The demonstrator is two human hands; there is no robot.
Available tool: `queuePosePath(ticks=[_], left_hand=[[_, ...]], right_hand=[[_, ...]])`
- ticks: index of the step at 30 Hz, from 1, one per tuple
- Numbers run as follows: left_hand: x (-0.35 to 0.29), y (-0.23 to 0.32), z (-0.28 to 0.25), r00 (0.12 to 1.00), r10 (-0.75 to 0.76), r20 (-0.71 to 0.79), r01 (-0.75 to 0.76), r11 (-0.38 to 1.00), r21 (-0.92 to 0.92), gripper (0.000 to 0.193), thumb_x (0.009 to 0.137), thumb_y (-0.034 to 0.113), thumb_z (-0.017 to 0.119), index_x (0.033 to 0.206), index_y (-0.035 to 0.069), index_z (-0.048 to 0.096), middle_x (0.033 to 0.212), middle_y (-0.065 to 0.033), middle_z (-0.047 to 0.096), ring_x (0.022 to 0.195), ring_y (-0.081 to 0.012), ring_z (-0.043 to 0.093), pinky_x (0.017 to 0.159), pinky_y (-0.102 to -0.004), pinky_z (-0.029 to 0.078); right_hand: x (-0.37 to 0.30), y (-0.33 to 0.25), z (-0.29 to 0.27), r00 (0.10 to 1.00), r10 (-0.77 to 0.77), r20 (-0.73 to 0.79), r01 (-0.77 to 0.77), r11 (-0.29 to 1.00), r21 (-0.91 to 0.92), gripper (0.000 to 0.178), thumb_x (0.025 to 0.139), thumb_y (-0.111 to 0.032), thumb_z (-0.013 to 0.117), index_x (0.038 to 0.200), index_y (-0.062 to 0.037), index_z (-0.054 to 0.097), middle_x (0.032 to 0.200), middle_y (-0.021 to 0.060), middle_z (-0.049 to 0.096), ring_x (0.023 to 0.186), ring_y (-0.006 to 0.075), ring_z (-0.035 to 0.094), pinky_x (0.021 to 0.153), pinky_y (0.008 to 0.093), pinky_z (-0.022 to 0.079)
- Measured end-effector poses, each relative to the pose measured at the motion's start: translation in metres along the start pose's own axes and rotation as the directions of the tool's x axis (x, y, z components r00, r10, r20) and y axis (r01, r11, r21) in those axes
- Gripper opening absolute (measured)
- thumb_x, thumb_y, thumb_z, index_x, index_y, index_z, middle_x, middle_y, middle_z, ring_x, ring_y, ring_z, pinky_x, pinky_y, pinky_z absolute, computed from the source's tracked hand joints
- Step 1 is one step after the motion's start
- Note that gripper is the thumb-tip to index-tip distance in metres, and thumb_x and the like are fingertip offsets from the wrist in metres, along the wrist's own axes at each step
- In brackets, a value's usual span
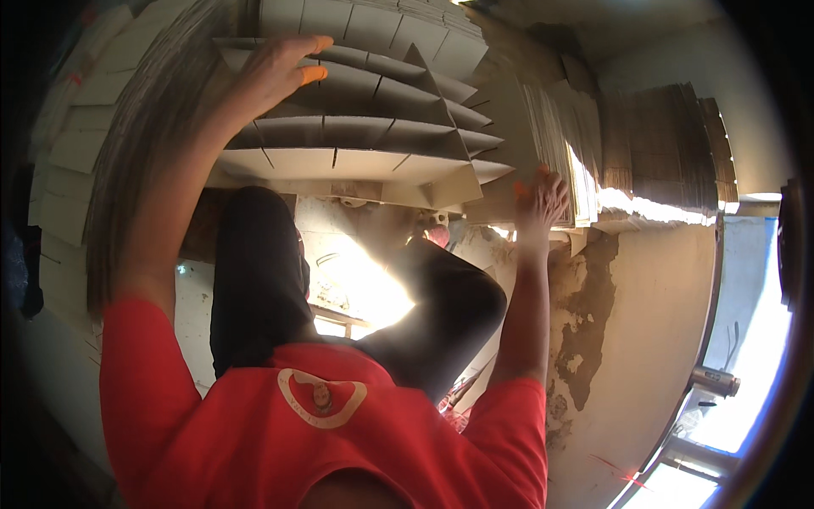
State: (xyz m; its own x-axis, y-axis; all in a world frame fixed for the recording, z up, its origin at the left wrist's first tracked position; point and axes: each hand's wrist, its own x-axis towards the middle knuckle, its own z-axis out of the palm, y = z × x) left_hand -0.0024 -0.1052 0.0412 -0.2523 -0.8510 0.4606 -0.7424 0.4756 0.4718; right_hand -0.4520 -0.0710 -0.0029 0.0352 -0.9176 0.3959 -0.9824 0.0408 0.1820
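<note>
A slotted cardboard divider [356,161] stands in front of me, several long strips fitted into a crossing strip on its right side. Above its far left part is my left hand [284,68], orange covers on the thumb and a fingertip. Those two tips are apart, with nothing visibly gripped. My right hand [544,199] is to the right of the divider, beside a stack of cardboard sheets [555,127]. It is slightly blurred, its fingers bent and its orange-covered tips apart. Whether it touches the stack I cannot tell.
Tall stacks of slotted cardboard strips [140,170] line the left side, and more flat strips [373,25] lie beyond the divider. Further cardboard stacks [661,144] stand at the right. My bent legs [254,271] are below the divider. A metal cylinder [716,381] is at the far right.
</note>
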Motion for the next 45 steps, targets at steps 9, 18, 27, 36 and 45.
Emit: queuePosePath(ticks=[9,18,27,36,45], left_hand=[[-0.066,0.054,-0.006,0.997,-0.062,0.051,0.065,0.996,-0.055,0.043,0.072,0.010,0.076,0.111,-0.002,0.063,0.097,-0.0158,0.064,0.088,-0.0258,0.061,0.079,-0.0343,0.048],[-0.062,0.070,0.008,0.949,-0.088,0.302,0.035,0.984,0.176,0.032,0.064,0.010,0.077,0.092,-0.001,0.066,0.106,-0.0121,0.063,0.098,-0.0255,0.056,0.089,-0.0387,0.043],[-0.056,0.043,0.026,0.960,-0.059,0.272,0.080,0.995,-0.064,0.011,0.065,0.001,0.070,0.071,-0.004,0.063,0.098,-0.0143,0.062,0.111,-0.0282,0.054,0.086,-0.0357,0.046],[-0.057,0.045,0.032,0.930,-0.210,0.303,0.252,0.962,-0.106,0.016,0.068,0.010,0.071,0.078,-0.001,0.065,0.075,-0.0135,0.062,0.071,-0.0283,0.061,0.066,-0.0373,0.047],[-0.049,0.049,0.027,0.939,-0.180,0.294,0.218,0.971,-0.099,0.021,0.074,0.019,0.074,0.080,0.001,0.067,0.067,-0.0152,0.061,0.063,-0.0278,0.060,0.060,-0.0371,0.045]], right_hand=[[0.033,0.009,-0.022,0.944,0.318,0.090,-0.327,0.857,0.397,0.024,0.085,-0.019,0.063,0.102,-0.0055,0.053,0.088,0.0216,0.066,0.084,0.0362,0.064,0.070,0.0474,0.047],[0.013,-0.046,-0.170,0.983,0.164,0.082,-0.145,0.424,0.894,0.052,0.090,-0.006,0.058,0.140,-0.0062,0.041,0.094,0.0058,0.067,0.056,0.0083,0.053,0.046,0.0202,0.041],[0.001,-0.085,-0.172,0.983,-0.082,0.164,-0.123,0.369,0.921,0.053,0.087,-0.007,0.065,0.136,-0.0020,0.046,0.074,0.0003,0.062,0.048,0.0028,0.045,0.044,0.0189,0.041],[0.003,-0.098,-0.161,0.980,-0.137,0.147,-0.088,0.362,0.928,0.054,0.085,-0.001,0.062,0.137,-0.0031,0.045,0.081,0.0022,0.064,0.049,0.0040,0.047,0.044,0.0200,0.041],[0.007,-0.099,-0.146,0.979,-0.167,0.121,-0.060,0.331,0.942,0.058,0.086,-0.004,0.064,0.139,-0.0037,0.041,0.074,0.0017,0.065,0.048,0.0039,0.049,0.044,0.0200,0.043]])
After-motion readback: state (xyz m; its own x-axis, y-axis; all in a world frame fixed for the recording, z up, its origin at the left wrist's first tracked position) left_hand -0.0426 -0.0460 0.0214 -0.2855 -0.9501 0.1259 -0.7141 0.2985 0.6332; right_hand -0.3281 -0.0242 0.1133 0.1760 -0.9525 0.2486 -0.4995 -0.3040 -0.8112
